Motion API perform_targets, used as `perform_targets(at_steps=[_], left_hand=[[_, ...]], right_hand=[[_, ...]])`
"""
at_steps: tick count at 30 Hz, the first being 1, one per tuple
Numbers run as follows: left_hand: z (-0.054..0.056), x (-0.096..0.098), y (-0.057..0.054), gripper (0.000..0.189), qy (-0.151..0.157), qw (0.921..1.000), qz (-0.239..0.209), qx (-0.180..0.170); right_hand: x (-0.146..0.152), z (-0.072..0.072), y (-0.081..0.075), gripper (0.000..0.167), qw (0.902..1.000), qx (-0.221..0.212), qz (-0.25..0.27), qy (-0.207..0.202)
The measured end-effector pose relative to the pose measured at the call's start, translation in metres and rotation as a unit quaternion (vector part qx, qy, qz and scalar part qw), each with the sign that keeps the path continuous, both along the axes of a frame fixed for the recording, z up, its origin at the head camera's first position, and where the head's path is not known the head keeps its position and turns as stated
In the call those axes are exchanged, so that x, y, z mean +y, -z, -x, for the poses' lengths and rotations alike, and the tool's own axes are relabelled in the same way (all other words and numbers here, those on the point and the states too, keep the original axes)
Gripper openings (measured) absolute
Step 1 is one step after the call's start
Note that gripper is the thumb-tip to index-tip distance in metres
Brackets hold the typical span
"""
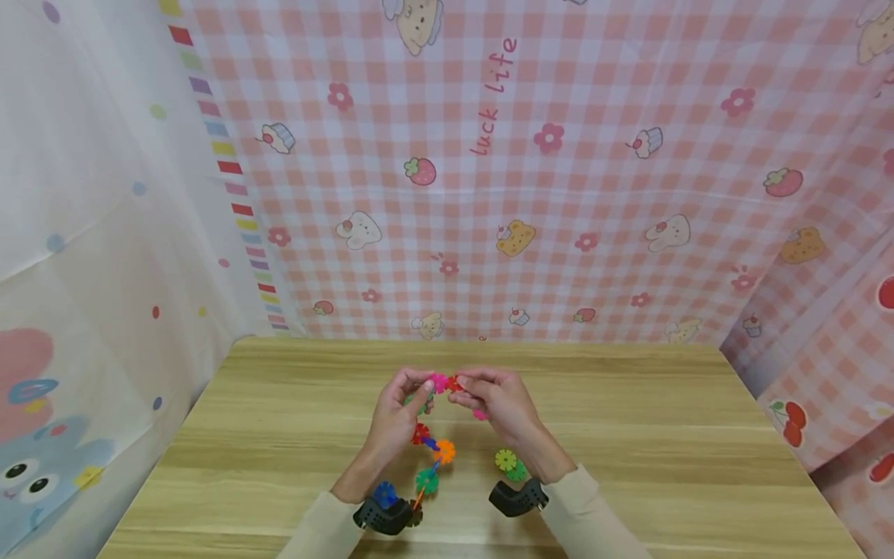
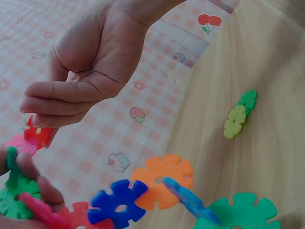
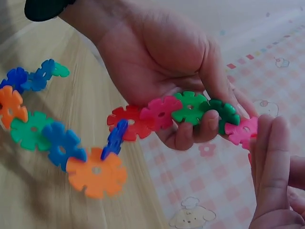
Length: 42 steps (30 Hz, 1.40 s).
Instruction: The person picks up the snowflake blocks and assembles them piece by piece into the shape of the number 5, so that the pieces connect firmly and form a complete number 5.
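Note:
A chain of interlocked plastic snowflake discs hangs from my left hand [image 1: 394, 415], whose fingers and thumb grip its upper end around green discs [image 3: 189, 108]. At that end a pink disc [image 1: 438, 382] meets a red disc [image 1: 453, 383], which my right hand [image 1: 508, 407] pinches between thumb and fingers. Whether the two discs are fully slotted together I cannot tell. Lower in the chain are a dark blue disc [image 2: 118, 204], an orange disc [image 2: 163, 180] and a green disc [image 1: 427, 481]. The right fingers hide most of the red disc in the right wrist view.
A yellow-green disc [image 1: 506, 460] joined to a green disc [image 1: 517, 471] lies on the wooden table [image 1: 663, 450] by my right forearm. Another pink disc [image 1: 479, 414] shows partly below the right hand. Checked cloth [image 1: 601, 287] hangs behind the table's far edge.

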<state>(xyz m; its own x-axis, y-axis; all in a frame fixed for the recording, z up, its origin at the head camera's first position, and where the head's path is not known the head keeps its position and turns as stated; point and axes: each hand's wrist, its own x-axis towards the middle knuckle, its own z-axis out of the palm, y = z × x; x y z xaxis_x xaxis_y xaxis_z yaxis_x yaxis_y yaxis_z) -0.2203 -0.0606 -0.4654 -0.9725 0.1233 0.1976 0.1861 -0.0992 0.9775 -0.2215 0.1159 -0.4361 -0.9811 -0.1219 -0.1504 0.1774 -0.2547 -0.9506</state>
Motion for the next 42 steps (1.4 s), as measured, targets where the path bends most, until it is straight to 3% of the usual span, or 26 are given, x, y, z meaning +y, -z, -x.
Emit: perform_targets(at_steps=[11, 24, 42], left_hand=[[-0.004, 0.001, -0.002, 0.015, 0.007, 1.0, -0.004, 0.002], [-0.004, 0.001, 0.004, 0.016, 0.018, 0.9998, -0.005, -0.008], [0.0, -0.002, 0.002, 0.018, 0.038, 0.9948, 0.073, -0.06]], right_hand=[[0.0, -0.003, 0.001, 0.027, 0.9997, -0.01, 0.018, -0.014], [0.001, -0.004, 0.006, 0.026, 0.9996, -0.023, -0.004, -0.014], [0.002, 0.003, 0.012, 0.028, 0.9991, -0.022, 0.025, -0.028]])
